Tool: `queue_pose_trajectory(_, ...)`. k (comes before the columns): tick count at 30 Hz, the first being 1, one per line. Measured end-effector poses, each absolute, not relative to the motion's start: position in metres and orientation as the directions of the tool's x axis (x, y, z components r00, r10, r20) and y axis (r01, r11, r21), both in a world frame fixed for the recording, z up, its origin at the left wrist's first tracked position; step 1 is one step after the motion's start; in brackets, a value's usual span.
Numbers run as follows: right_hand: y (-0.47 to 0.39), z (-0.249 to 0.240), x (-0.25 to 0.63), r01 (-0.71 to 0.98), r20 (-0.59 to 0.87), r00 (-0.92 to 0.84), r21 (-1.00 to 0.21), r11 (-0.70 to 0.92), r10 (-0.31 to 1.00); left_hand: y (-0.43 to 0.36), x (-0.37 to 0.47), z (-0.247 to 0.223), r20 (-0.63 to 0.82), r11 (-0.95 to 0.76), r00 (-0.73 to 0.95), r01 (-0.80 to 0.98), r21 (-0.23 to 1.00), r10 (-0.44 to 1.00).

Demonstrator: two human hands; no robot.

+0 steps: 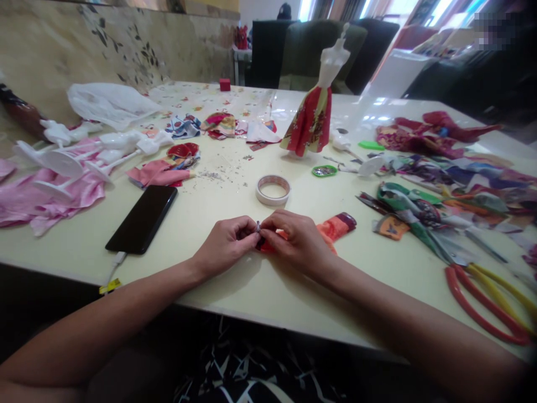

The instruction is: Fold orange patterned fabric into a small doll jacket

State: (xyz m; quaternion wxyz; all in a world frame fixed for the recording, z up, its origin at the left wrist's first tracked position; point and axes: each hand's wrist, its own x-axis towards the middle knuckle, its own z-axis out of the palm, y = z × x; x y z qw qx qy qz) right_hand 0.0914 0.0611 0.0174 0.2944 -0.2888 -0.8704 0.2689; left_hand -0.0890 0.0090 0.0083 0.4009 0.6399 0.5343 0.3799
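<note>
My left hand (pixel 229 242) and my right hand (pixel 293 238) meet over the near part of the table, thumbs and fingertips pinched together. Between the fingertips shows a tiny greyish, shiny piece (pixel 258 226), too small to name. Beneath my right hand lies an orange and red piece of cloth (pixel 335 228) with a dark end; its red edge reaches my fingertips, and I cannot tell which hand grips it. Just beyond the hands a roll of tape (pixel 273 190) lies flat.
At left are a black phone (pixel 142 219) on a cable, pink cloth (pixel 75 201) and white mannequin stands (pixel 67 162). A small mannequin in a red skirt (pixel 308 123) stands behind the tape. On the right lie large scissors (pixel 482 296) and fabric scraps (pixel 457 173). A green dish (pixel 324 170) holds small bits.
</note>
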Motion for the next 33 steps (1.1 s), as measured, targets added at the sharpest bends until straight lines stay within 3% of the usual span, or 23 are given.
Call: queue_pose_trajectory(33, 0.0614, 0.0176, 0.0901, 0.321, 0.328, -0.65, -0.699, 0.639, 0.686, 0.009, -0.089, 0.0091, 0.051, -0.108, 0.146, 0.418, 0.902, 0.988)
